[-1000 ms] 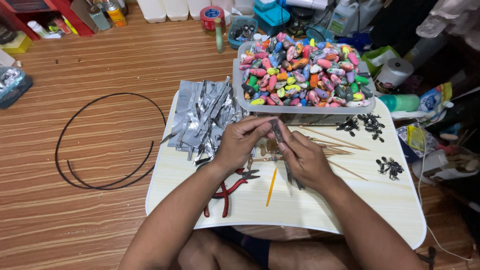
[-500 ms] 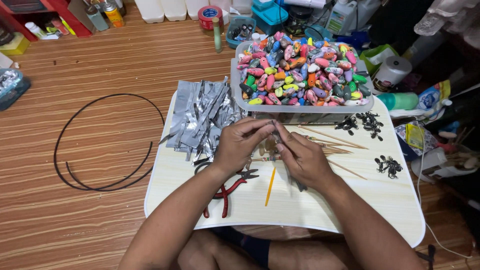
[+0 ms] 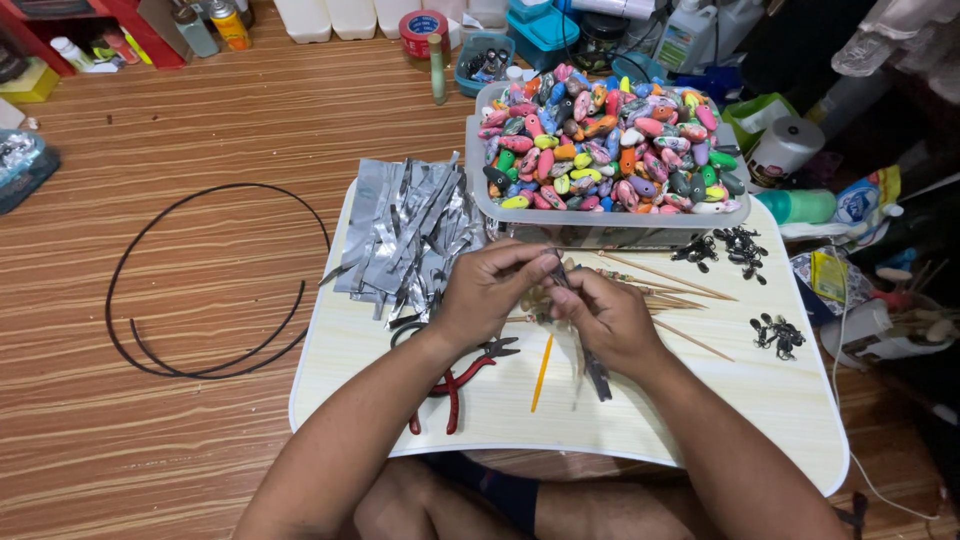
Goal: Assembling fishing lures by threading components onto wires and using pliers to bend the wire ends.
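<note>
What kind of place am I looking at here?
Probably a home craft workspace on the floor: a low lap table on wood-pattern flooring, a clear tub heaped with small painted pieces, and red-handled pliers by the hands.

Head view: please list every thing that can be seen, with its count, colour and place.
lap table: one, pale wood, over the person's legs
tub: one, clear, far edge of the table, heaped with many multicoloured oval pieces
foil strips: a pile, silver, far left of the table
pliers: one, red handles, near the left forearm
wooden sticks: several, tan, right of the hands
orange stick: one, under the hands
small black parts: two heaps, right side of the table
wire loop: one, black, on the floor at left
tape roll: one, red, far floor
left hand: pinching a small item, too small to tell
right hand: holds a dark slim tool
</note>
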